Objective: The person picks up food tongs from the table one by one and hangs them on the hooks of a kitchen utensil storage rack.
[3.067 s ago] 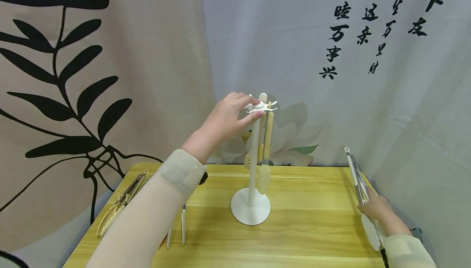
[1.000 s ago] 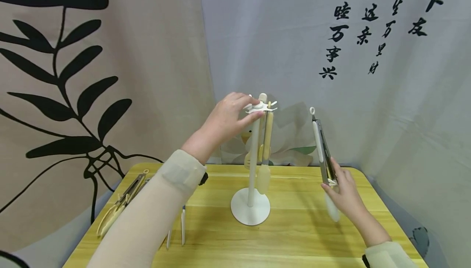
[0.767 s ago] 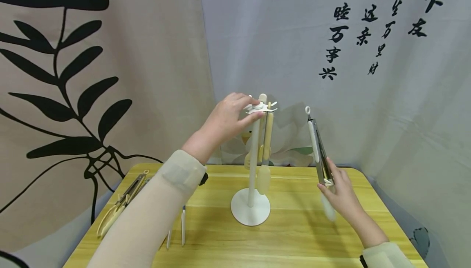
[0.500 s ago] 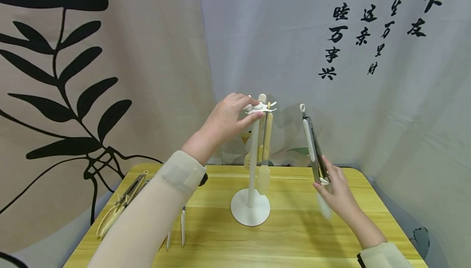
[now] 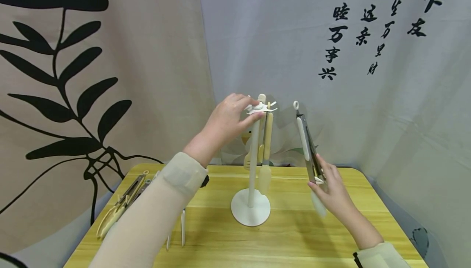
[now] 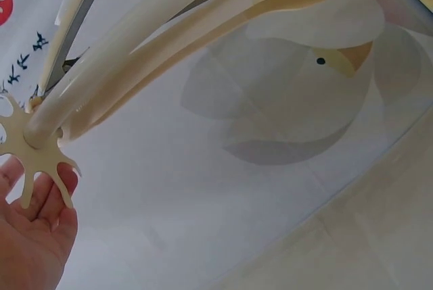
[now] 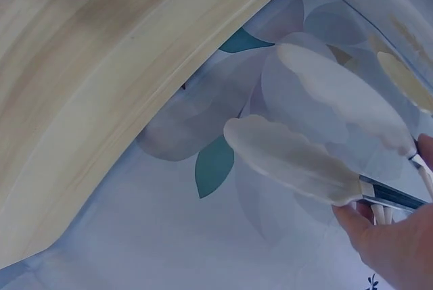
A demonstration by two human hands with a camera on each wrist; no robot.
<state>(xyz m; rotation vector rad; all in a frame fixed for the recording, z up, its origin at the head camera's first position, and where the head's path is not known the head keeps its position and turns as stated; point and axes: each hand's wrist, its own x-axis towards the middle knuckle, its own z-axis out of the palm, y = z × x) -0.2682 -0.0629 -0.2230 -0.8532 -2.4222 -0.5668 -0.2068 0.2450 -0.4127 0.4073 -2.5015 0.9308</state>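
A white utensil stand (image 5: 253, 166) rises upright on the wooden table from a round base. My left hand (image 5: 229, 116) pinches its star-shaped hook top (image 6: 39, 158) between thumb and fingers. A spatula with a cream handle (image 5: 268, 137) hangs from a hook, with other cream utensils behind the pole. To the right, my right hand (image 5: 333, 188) grips a pair of tongs (image 5: 304, 141) near their lower part, raised above the table. Their ring end points up; in the right wrist view the two pale scalloped tong heads (image 7: 294, 158) stand apart.
On the table's left (image 5: 213, 178) lies a pile of utensils with tongs (image 5: 126, 202), partly behind my left sleeve. Slim white-handled items (image 5: 183, 227) lie near that forearm. A printed cloth backdrop (image 5: 279, 47) hangs close behind the table.
My right hand picked up the tongs from the table's right edge, lifted them and carried them left towards the stand. My left hand keeps its place on the stand's top.
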